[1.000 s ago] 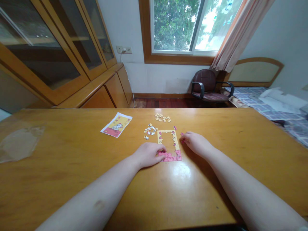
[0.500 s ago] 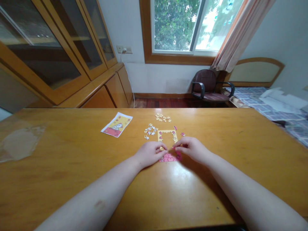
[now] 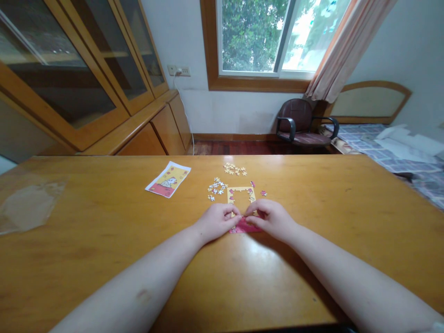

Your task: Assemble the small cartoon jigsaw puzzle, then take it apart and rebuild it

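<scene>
A partly assembled jigsaw puzzle (image 3: 239, 188) lies on the table, a yellow frame of joined pieces around bare wood, with a filled pink band (image 3: 248, 226) along its near side. My left hand (image 3: 218, 218) rests at the puzzle's left near edge, thumb and curled fingers closed; what they pinch is hidden. Over the pink band, my right hand (image 3: 268, 218) has its fingertips pinched on a small puzzle piece, mostly covered by the fingers. Fingertips of both hands are close together. Two loose pink pieces, one (image 3: 253, 184) and another (image 3: 264, 193), lie beyond my right hand.
White-patterned loose pieces (image 3: 218, 186) lie left of the puzzle, yellow ones (image 3: 235, 169) behind it. A picture sheet (image 3: 169, 179) showing a cartoon sits farther left. A clear plastic bag (image 3: 31, 203) is at the table's left. An office chair (image 3: 298, 121) stands beyond the table (image 3: 104, 203).
My right hand has moved slightly left and over the pink band, its fingertips closer to my left hand's. My left hand has stayed nearly in place.
</scene>
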`<state>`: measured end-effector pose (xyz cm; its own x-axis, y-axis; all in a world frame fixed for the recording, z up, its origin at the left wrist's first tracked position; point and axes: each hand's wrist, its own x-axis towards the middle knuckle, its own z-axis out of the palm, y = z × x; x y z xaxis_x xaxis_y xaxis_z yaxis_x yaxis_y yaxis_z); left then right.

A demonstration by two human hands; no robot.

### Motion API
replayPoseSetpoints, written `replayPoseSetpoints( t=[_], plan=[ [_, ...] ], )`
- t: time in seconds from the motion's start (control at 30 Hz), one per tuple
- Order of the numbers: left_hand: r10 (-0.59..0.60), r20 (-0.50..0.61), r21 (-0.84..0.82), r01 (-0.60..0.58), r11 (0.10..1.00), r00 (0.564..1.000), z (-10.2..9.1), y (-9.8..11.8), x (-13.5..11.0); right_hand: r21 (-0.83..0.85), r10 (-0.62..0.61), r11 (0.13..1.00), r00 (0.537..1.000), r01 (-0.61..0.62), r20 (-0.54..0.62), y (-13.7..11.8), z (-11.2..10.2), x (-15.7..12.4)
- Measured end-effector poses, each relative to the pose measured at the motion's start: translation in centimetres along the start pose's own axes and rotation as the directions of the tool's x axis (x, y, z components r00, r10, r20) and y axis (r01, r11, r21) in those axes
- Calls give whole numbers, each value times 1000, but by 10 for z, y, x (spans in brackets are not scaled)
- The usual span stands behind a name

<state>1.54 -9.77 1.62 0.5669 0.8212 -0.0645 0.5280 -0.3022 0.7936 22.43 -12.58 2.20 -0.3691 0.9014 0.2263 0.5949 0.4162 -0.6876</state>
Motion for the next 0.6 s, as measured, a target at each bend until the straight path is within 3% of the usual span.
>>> replayPoseSetpoints(
  t=[0.1, 0.2, 0.4, 0.6],
  plan=[
    [-23, -6, -24, 23, 999, 1000, 1, -3, 2, -95, -332, 940, 942, 327, -47, 4, -1, -2],
    [-31, -9, -39, 30, 999, 999, 2, -4, 2, -235, -473, 861, 880, 451, -45, 6, -3, -2],
    [-26, 0, -43, 26, 999, 1000, 2, -2, 1, -426, -565, 747, 825, 510, -1, 3, -3, -2],
    [26, 1, 47, -26, 999, 1000, 0, -1, 1, -448, -536, 736, 841, 508, 73, 3, -8, -2]
  ],
)
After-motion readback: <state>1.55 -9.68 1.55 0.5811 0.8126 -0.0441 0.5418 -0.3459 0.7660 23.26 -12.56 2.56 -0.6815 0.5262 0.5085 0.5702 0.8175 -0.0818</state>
